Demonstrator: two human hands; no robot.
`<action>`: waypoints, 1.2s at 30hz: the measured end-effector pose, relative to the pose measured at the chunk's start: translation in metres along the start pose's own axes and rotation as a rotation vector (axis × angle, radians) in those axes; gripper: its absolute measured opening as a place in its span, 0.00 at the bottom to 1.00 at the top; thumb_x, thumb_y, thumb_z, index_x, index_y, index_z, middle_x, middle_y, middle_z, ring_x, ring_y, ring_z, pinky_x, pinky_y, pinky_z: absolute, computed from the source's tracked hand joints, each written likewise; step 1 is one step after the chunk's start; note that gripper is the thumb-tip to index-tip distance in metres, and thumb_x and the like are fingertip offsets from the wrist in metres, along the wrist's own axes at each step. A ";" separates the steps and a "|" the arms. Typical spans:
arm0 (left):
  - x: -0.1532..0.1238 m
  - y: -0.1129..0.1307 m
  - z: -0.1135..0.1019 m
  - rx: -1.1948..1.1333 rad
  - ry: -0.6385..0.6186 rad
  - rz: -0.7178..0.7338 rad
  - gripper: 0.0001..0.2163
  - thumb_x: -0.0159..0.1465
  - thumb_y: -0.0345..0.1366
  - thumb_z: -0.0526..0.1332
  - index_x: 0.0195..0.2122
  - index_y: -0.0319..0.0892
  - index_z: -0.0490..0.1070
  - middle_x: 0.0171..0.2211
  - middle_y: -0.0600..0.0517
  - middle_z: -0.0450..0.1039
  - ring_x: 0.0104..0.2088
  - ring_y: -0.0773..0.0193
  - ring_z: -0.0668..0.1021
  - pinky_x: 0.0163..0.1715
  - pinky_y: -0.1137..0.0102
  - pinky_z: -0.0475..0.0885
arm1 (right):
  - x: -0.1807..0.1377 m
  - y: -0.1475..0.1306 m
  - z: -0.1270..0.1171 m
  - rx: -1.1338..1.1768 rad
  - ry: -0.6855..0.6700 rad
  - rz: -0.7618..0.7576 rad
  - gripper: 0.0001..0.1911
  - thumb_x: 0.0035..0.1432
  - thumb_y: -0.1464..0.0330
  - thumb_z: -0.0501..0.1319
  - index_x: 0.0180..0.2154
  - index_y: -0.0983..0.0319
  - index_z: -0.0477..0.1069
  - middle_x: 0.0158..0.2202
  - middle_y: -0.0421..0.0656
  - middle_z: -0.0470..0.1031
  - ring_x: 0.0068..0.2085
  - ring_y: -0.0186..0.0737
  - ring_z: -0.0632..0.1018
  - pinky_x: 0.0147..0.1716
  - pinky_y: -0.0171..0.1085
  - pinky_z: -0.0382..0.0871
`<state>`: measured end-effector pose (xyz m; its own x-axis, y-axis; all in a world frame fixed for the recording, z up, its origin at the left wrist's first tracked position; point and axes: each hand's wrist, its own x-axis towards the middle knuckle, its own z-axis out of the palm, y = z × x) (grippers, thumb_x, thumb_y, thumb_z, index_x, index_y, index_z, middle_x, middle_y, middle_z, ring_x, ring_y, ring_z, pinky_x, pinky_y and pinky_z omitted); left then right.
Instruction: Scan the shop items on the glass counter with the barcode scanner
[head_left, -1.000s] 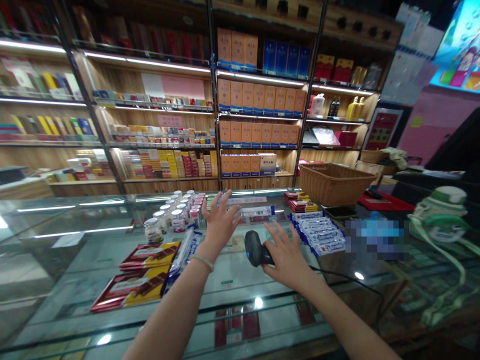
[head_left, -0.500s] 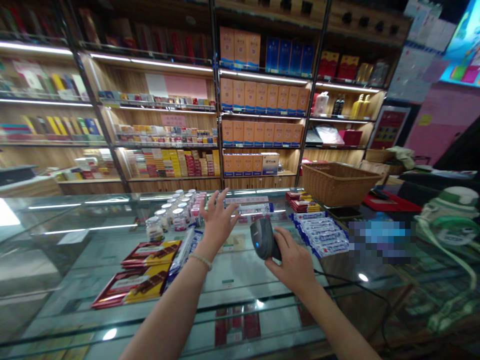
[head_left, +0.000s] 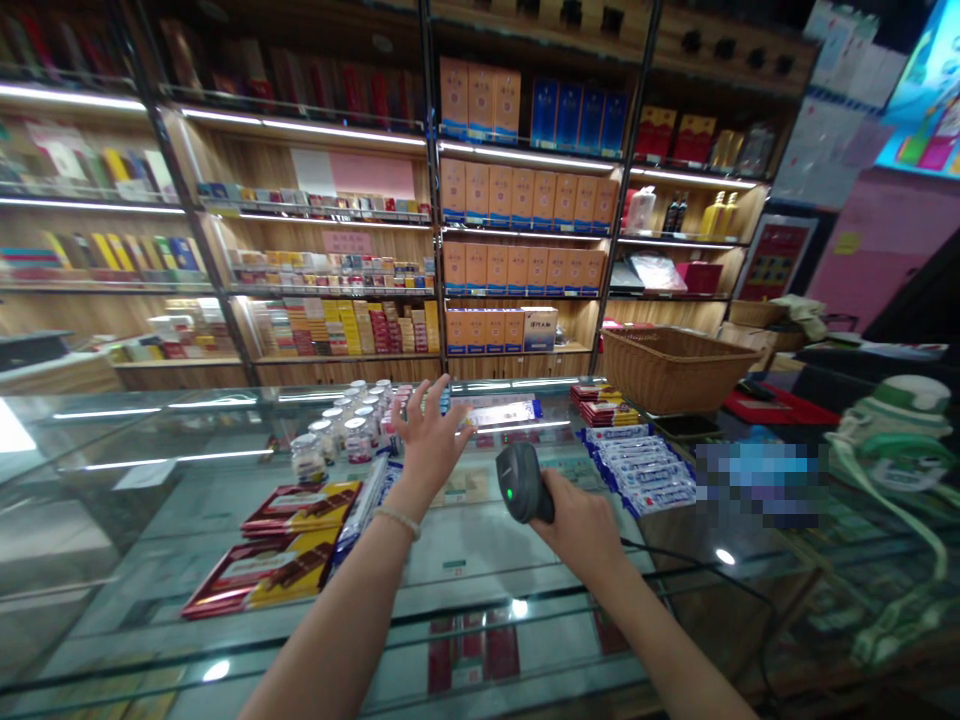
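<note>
My right hand (head_left: 581, 525) is wrapped round the handle of a dark grey barcode scanner (head_left: 519, 482) with a green light on it. The scanner's head points forward and left over the glass counter. My left hand (head_left: 429, 440), with a beaded bracelet on its wrist, has its fingers spread. Close to its thumb lies a single wrapped snack bar (head_left: 508, 412) in a blue and white wrapper, brightly lit. Whether the thumb touches the bar I cannot tell. Left of that hand stand several white-lidded jars (head_left: 358, 438), with more blue-and-white bars (head_left: 367, 510) beside my forearm.
Red-and-yellow chocolate packs (head_left: 277, 570) lie at the left of the glass counter (head_left: 480, 590). On the right are a row of blue-and-white bars (head_left: 641, 468), more chocolate packs (head_left: 604, 405), a wicker basket (head_left: 679, 370) and a green-white bottle (head_left: 892, 430). Stocked shelves (head_left: 525, 230) stand behind.
The scanner's light has turned from blue to green, and bright light now falls on the single bar. Both hands have shifted slightly left.
</note>
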<state>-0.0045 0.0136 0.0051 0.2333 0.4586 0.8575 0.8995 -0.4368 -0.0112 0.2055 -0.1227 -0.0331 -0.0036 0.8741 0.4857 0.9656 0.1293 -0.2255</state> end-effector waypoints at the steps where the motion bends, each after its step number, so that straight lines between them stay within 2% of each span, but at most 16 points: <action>1: 0.000 0.000 0.000 0.000 0.002 -0.002 0.11 0.59 0.42 0.71 0.42 0.52 0.79 0.69 0.47 0.62 0.68 0.40 0.61 0.67 0.38 0.43 | 0.000 0.000 0.000 0.001 0.001 0.002 0.11 0.58 0.65 0.64 0.44 0.57 0.71 0.38 0.42 0.84 0.35 0.45 0.83 0.29 0.36 0.61; 3: 0.000 0.001 0.000 0.001 0.001 -0.006 0.10 0.59 0.42 0.71 0.42 0.52 0.79 0.69 0.47 0.62 0.68 0.40 0.61 0.67 0.38 0.43 | -0.001 0.000 0.000 0.010 0.016 0.003 0.12 0.58 0.65 0.64 0.45 0.57 0.72 0.38 0.42 0.84 0.36 0.46 0.84 0.30 0.36 0.62; 8: 0.001 0.001 -0.002 0.001 -0.009 -0.008 0.11 0.59 0.42 0.71 0.43 0.52 0.79 0.69 0.46 0.62 0.68 0.40 0.61 0.67 0.38 0.43 | -0.002 0.001 0.000 0.035 0.068 -0.021 0.23 0.56 0.66 0.66 0.54 0.57 0.70 0.42 0.43 0.84 0.38 0.46 0.84 0.32 0.37 0.64; 16: 0.001 0.002 -0.001 -0.004 -0.011 -0.011 0.11 0.58 0.42 0.72 0.42 0.52 0.80 0.69 0.46 0.63 0.68 0.39 0.62 0.66 0.38 0.43 | -0.001 0.006 0.007 0.029 0.160 -0.034 0.14 0.56 0.67 0.65 0.46 0.57 0.72 0.39 0.43 0.83 0.34 0.43 0.81 0.31 0.36 0.64; 18: 0.000 0.002 -0.001 -0.004 -0.007 -0.005 0.11 0.58 0.42 0.72 0.42 0.52 0.80 0.69 0.46 0.63 0.68 0.40 0.61 0.67 0.38 0.43 | 0.000 0.006 0.008 0.024 0.197 -0.065 0.13 0.55 0.67 0.65 0.44 0.58 0.73 0.38 0.44 0.82 0.36 0.44 0.81 0.34 0.38 0.67; 21: 0.000 0.002 0.000 -0.009 -0.006 -0.003 0.11 0.59 0.42 0.71 0.43 0.52 0.79 0.69 0.46 0.62 0.68 0.40 0.61 0.66 0.37 0.42 | 0.002 0.007 0.008 0.013 0.289 -0.147 0.13 0.54 0.67 0.67 0.43 0.59 0.73 0.45 0.48 0.81 0.47 0.50 0.79 0.49 0.46 0.69; 23: 0.000 0.001 0.001 -0.013 -0.005 -0.003 0.11 0.59 0.42 0.71 0.43 0.52 0.79 0.69 0.46 0.62 0.68 0.39 0.60 0.66 0.37 0.42 | 0.003 0.008 0.009 0.003 0.347 -0.185 0.14 0.53 0.65 0.68 0.43 0.59 0.73 0.53 0.50 0.78 0.58 0.56 0.74 0.60 0.53 0.63; 26: 0.000 0.001 0.001 -0.015 -0.007 -0.003 0.11 0.59 0.42 0.71 0.43 0.52 0.79 0.69 0.46 0.62 0.68 0.39 0.60 0.66 0.37 0.42 | 0.004 0.008 0.012 -0.025 0.379 -0.191 0.14 0.53 0.62 0.69 0.41 0.58 0.73 0.62 0.52 0.72 0.66 0.59 0.65 0.67 0.60 0.51; 30: 0.000 0.002 0.000 -0.027 -0.007 -0.006 0.11 0.58 0.42 0.71 0.42 0.52 0.80 0.69 0.46 0.62 0.68 0.40 0.60 0.67 0.38 0.42 | 0.003 0.008 0.018 -0.074 0.340 -0.191 0.14 0.53 0.60 0.70 0.40 0.58 0.74 0.67 0.52 0.65 0.70 0.60 0.59 0.70 0.62 0.43; 36: 0.001 0.004 -0.001 -0.032 -0.020 -0.019 0.10 0.59 0.41 0.71 0.42 0.52 0.80 0.69 0.47 0.63 0.68 0.40 0.61 0.67 0.39 0.41 | 0.004 0.009 0.022 -0.133 0.247 -0.210 0.16 0.53 0.56 0.70 0.40 0.57 0.74 0.70 0.51 0.61 0.71 0.60 0.57 0.70 0.65 0.37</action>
<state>-0.0016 0.0112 0.0062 0.2240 0.4819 0.8471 0.8917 -0.4522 0.0214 0.2081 -0.1075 -0.0522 -0.1584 0.6932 0.7031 0.9760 0.2176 0.0054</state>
